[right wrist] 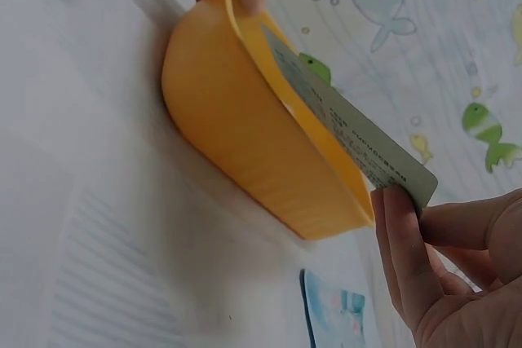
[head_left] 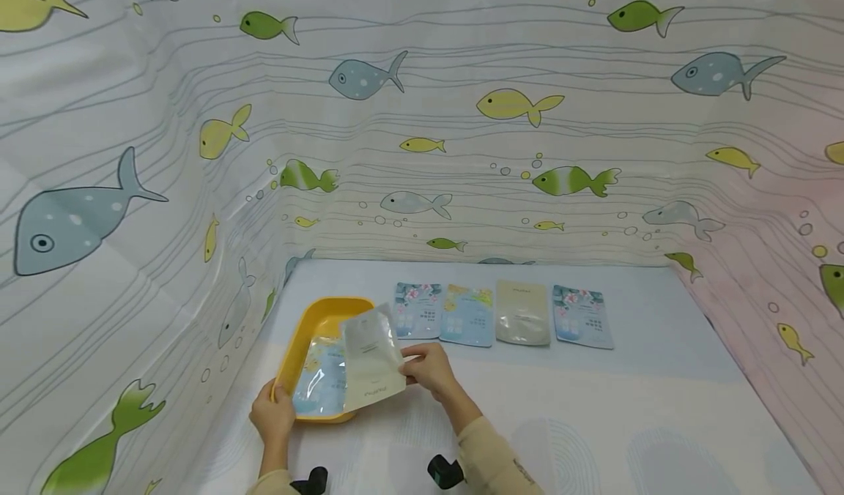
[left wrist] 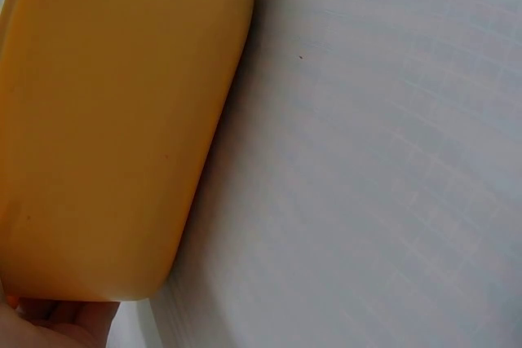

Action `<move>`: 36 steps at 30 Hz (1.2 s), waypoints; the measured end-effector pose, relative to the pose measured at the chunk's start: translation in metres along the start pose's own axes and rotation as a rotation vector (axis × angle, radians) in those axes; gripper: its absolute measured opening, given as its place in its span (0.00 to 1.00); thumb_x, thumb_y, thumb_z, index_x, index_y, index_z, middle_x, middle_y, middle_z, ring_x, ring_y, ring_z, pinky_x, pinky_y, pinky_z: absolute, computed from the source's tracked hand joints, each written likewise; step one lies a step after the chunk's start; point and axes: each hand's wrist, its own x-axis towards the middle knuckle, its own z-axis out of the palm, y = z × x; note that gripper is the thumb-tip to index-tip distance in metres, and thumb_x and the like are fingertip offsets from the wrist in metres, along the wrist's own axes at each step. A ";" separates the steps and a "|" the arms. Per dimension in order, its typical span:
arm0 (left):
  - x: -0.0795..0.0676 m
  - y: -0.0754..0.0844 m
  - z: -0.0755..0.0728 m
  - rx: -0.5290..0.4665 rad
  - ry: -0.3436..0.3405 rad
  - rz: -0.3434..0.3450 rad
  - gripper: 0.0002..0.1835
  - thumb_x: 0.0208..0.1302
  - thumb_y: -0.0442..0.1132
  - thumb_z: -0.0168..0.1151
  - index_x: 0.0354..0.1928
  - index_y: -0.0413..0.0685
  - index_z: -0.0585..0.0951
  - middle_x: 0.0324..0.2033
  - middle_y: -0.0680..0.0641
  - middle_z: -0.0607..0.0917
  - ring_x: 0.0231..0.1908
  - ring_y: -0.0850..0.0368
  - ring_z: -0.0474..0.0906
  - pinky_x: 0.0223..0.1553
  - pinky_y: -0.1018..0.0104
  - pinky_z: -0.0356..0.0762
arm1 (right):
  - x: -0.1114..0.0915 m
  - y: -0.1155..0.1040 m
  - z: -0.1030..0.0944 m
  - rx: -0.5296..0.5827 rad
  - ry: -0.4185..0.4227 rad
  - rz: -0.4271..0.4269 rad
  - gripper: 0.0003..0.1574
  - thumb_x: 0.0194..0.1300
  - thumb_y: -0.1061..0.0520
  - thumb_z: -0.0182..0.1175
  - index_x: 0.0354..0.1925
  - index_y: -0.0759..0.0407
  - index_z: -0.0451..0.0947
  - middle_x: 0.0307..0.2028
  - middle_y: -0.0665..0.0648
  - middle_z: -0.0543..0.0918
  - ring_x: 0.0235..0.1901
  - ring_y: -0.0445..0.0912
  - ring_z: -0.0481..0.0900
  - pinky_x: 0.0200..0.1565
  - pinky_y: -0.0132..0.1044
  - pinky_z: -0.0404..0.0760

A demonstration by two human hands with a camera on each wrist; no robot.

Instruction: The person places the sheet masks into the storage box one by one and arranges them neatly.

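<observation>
My left hand (head_left: 273, 412) grips the near left corner of a yellow plastic bin (head_left: 287, 367), its fingers at the rim. A beige sheet mask packet (head_left: 374, 367) is pinched by one edge between the thumb and fingers of my right hand (head_left: 431, 369). That packet tilts over the bin's right side and hides part of its inside. Under it, a glossy light blue packet (head_left: 319, 386) lies in the bin. In the right wrist view, small print shows on the face of the pinched packet (right wrist: 359, 132), above the bin's rim.
Behind and right of the bin, a row lies on the white table: a blue flowered packet (head_left: 418, 312), a blue and yellow one (head_left: 467, 317), a beige one (head_left: 522, 313) and another blue flowered one (head_left: 583, 317). Fish-printed cloth (head_left: 488, 143) walls the back and sides.
</observation>
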 end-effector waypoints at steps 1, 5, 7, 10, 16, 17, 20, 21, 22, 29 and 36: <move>0.000 0.000 0.000 0.001 0.005 0.003 0.15 0.65 0.28 0.46 0.48 0.21 0.74 0.44 0.21 0.76 0.46 0.23 0.71 0.49 0.37 0.66 | 0.000 0.000 0.001 -0.001 -0.001 -0.005 0.16 0.47 0.76 0.60 0.39 0.77 0.79 0.28 0.69 0.84 0.22 0.47 0.83 0.26 0.38 0.83; 0.000 -0.001 0.001 0.004 0.013 0.012 0.15 0.65 0.28 0.46 0.47 0.21 0.75 0.43 0.21 0.76 0.45 0.23 0.71 0.49 0.37 0.67 | 0.002 0.000 0.006 0.001 -0.010 -0.027 0.16 0.47 0.77 0.60 0.39 0.78 0.79 0.28 0.70 0.84 0.22 0.49 0.84 0.25 0.38 0.83; 0.000 -0.002 0.001 0.003 0.018 0.017 0.15 0.65 0.28 0.46 0.47 0.21 0.75 0.43 0.21 0.77 0.45 0.23 0.72 0.48 0.37 0.67 | 0.002 -0.001 0.009 -0.001 -0.013 -0.029 0.16 0.47 0.77 0.60 0.39 0.78 0.79 0.28 0.70 0.84 0.23 0.50 0.84 0.25 0.38 0.83; 0.000 -0.003 0.002 -0.001 0.023 0.022 0.15 0.64 0.28 0.46 0.46 0.21 0.75 0.43 0.21 0.77 0.45 0.23 0.72 0.48 0.37 0.67 | 0.003 -0.002 0.012 -0.001 -0.017 -0.020 0.16 0.48 0.77 0.60 0.39 0.78 0.79 0.28 0.70 0.84 0.24 0.52 0.84 0.26 0.38 0.83; 0.001 -0.004 0.003 -0.006 0.022 0.024 0.14 0.64 0.27 0.47 0.46 0.21 0.75 0.43 0.21 0.77 0.45 0.23 0.72 0.47 0.37 0.67 | 0.004 -0.003 0.018 -0.003 -0.019 -0.004 0.16 0.47 0.77 0.60 0.39 0.78 0.79 0.28 0.70 0.84 0.24 0.52 0.84 0.26 0.38 0.83; 0.001 -0.004 0.003 -0.006 0.021 0.022 0.14 0.64 0.27 0.47 0.46 0.21 0.75 0.43 0.21 0.77 0.44 0.23 0.72 0.47 0.37 0.67 | 0.004 -0.003 0.018 -0.003 -0.020 -0.002 0.16 0.47 0.77 0.60 0.39 0.78 0.79 0.28 0.69 0.84 0.24 0.51 0.84 0.26 0.38 0.83; 0.000 -0.004 0.003 -0.005 0.017 0.018 0.14 0.65 0.27 0.47 0.47 0.21 0.75 0.43 0.21 0.77 0.44 0.24 0.72 0.47 0.37 0.68 | 0.007 0.000 0.021 -0.005 -0.020 0.009 0.15 0.47 0.77 0.60 0.39 0.77 0.80 0.28 0.69 0.84 0.23 0.49 0.84 0.25 0.37 0.83; 0.000 -0.003 0.003 -0.006 0.016 0.016 0.14 0.65 0.27 0.47 0.47 0.21 0.75 0.43 0.21 0.77 0.44 0.24 0.72 0.47 0.37 0.68 | 0.008 0.001 0.022 -0.011 -0.019 0.012 0.15 0.47 0.77 0.60 0.38 0.77 0.80 0.28 0.68 0.84 0.23 0.48 0.83 0.25 0.37 0.83; 0.000 -0.003 0.003 -0.007 0.016 0.016 0.14 0.65 0.27 0.47 0.47 0.21 0.75 0.43 0.21 0.77 0.44 0.24 0.72 0.47 0.37 0.68 | 0.009 0.001 0.023 -0.014 -0.018 0.017 0.15 0.47 0.77 0.61 0.38 0.77 0.80 0.28 0.68 0.84 0.23 0.48 0.83 0.25 0.37 0.82; 0.001 -0.005 0.006 -0.013 0.017 0.021 0.15 0.64 0.28 0.46 0.46 0.21 0.75 0.43 0.21 0.77 0.44 0.24 0.73 0.47 0.37 0.68 | 0.015 0.004 0.029 -0.023 -0.006 0.057 0.15 0.48 0.76 0.61 0.39 0.75 0.80 0.28 0.67 0.84 0.23 0.49 0.84 0.26 0.37 0.83; 0.001 -0.005 0.006 -0.016 0.020 0.022 0.15 0.64 0.28 0.46 0.46 0.21 0.75 0.42 0.21 0.77 0.44 0.24 0.73 0.47 0.37 0.68 | 0.020 0.013 0.036 0.016 0.004 0.074 0.17 0.47 0.76 0.61 0.39 0.76 0.80 0.28 0.67 0.84 0.24 0.50 0.84 0.26 0.38 0.83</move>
